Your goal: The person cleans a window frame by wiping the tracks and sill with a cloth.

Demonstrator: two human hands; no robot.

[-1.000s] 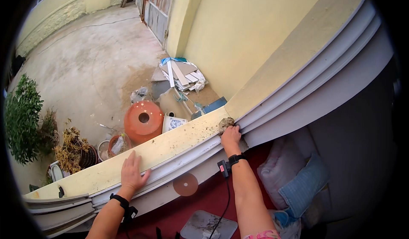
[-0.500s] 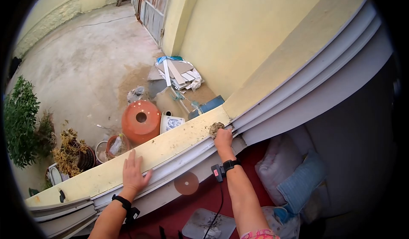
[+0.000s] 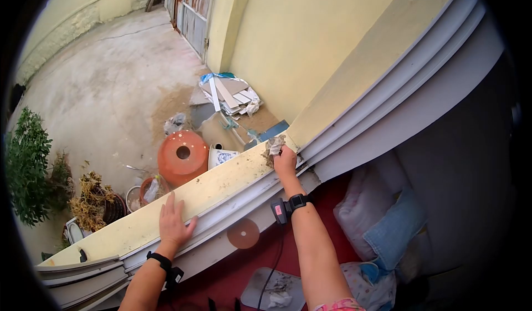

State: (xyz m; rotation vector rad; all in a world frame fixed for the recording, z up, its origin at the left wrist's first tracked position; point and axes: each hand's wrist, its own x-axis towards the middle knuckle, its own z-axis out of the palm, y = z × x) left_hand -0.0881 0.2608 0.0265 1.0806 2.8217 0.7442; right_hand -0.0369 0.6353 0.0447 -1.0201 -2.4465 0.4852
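My right hand is closed on a crumpled, dirt-stained rag, at the far end of the pale yellow window sill. Whether the rag is cloth or paper is hard to tell. Dark specks of dirt lie scattered along the sill. My left hand rests flat on the sill's inner edge, fingers spread, with nothing in it. White window tracks run beneath both wrists. Each wrist wears a black strap with a small device.
Outside below stand an orange-red pot, smaller planters with dried plants, and a pile of boards. Inside are a grey tray holding crumpled white tissue, a blue pillow and a round brown disc.
My right hand has moved slightly left and up along the sill with the rag, which now stands up more from the surface. My left hand stays in place.
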